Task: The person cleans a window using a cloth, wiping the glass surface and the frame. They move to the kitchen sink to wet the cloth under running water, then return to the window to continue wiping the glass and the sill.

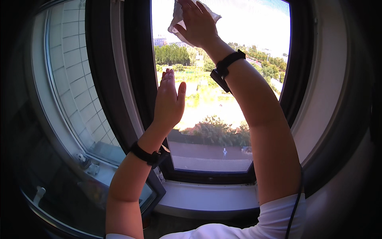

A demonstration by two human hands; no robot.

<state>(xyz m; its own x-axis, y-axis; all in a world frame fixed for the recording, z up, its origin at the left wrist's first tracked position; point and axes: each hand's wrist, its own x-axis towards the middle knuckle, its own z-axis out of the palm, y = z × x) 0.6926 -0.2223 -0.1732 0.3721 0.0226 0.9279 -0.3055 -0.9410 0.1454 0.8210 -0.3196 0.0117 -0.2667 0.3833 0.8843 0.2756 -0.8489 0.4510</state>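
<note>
High on the bright window pane [253, 25], my right hand [199, 25] lies flat over a thin pale cloth [178, 18], pinning it there. The cloth's crumpled edges stick out on both sides of the palm. Lower down and to the left is my left hand [169, 104], palm towards the pane, thumb apart from the fingers and nothing in it. It is close to the dark left upright of the window frame [138, 62]; whether it touches the pane or frame I cannot tell. Each wrist wears a black strap [229, 64] with a small box.
An open casement sash [101, 68] stands at the left, its glass showing a tiled wall [76, 53]. Below the pane runs a white windowsill [206, 195]. A small panda figure [82, 159] appears in the sash glass. A black cable [295, 206] hangs along my right sleeve.
</note>
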